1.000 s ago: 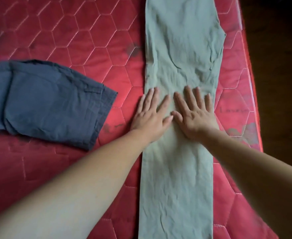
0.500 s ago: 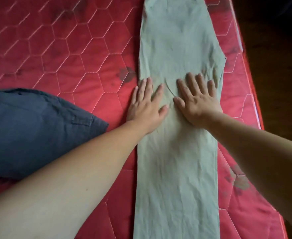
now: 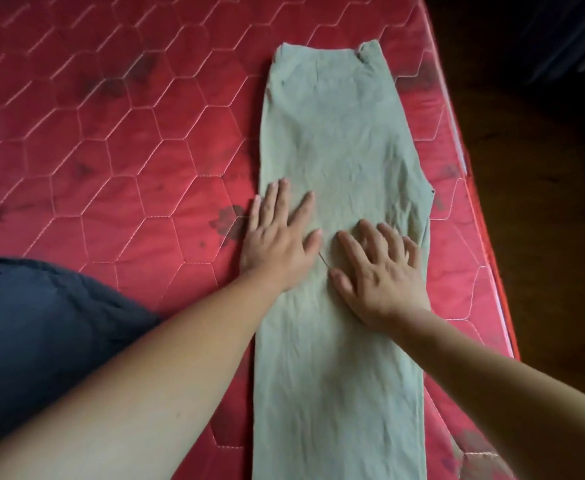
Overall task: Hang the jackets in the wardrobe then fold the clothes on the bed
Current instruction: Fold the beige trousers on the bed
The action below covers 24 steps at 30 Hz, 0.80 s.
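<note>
Pale green trousers [image 3: 339, 140] lie folded lengthwise in a long strip on the red quilted mattress [image 3: 118, 140], waistband at the far end. My left hand [image 3: 279, 237] lies flat with fingers spread on the strip's left edge, partly over the mattress. My right hand [image 3: 381, 268] presses flat beside it on the right half of the strip, fingers spread. Both palms rest on the fabric near its middle. A dark blue garment [image 3: 42, 337] lies at the lower left, partly under my left forearm.
The mattress's right edge [image 3: 471, 188] runs close to the trousers, with dark wooden floor [image 3: 540, 202] beyond it. Bare red mattress stretches to the left and far side of the strip.
Both hands have slid up the trousers toward the waistband, flattening the fabric. The view has tilted up, showing the waistband end; the blue garment has shifted to the lower left.
</note>
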Tool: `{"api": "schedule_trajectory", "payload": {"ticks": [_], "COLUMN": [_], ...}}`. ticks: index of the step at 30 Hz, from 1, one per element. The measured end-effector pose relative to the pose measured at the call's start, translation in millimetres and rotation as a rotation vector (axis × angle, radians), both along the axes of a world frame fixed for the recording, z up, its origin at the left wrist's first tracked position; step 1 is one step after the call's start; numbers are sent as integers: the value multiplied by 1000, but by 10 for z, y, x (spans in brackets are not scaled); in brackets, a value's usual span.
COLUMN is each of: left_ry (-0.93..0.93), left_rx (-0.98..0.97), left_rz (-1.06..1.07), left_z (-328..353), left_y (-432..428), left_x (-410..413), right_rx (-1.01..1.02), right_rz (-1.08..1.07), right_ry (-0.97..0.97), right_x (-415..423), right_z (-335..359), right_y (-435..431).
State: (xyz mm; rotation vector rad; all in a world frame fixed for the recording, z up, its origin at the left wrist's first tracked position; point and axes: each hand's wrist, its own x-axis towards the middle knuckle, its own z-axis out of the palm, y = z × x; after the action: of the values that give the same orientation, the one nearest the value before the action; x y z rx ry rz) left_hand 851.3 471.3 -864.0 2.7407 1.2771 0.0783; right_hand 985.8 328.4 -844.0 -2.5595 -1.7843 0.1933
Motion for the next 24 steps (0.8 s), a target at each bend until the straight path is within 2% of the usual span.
{"api": "schedule_trajectory", "payload": {"ticks": [3, 6, 11, 15, 18, 24], "left_ry": [-16, -42, -33, -88, 3, -2], "left_rx": [34, 11, -37, 29, 54, 121], "left_rz": [-4, -16, -18, 5, -23, -6], "left_z": [-48, -11, 50, 157, 99, -37], "left_y": [17, 25, 138, 805, 1180, 1235], "left_x": [-24, -18, 13, 487, 774, 767], "right_rx": [60, -70, -14, 3, 30, 31], "right_rz": [-2, 16, 12, 5, 24, -22], "right_ry": [-33, -31, -39, -39, -42, 4], "right_x": [348, 672, 719, 738, 761, 831], "right_z": [88, 24, -138, -190, -190, -32], "right_y": [517, 951, 940, 952, 955, 1150]}}
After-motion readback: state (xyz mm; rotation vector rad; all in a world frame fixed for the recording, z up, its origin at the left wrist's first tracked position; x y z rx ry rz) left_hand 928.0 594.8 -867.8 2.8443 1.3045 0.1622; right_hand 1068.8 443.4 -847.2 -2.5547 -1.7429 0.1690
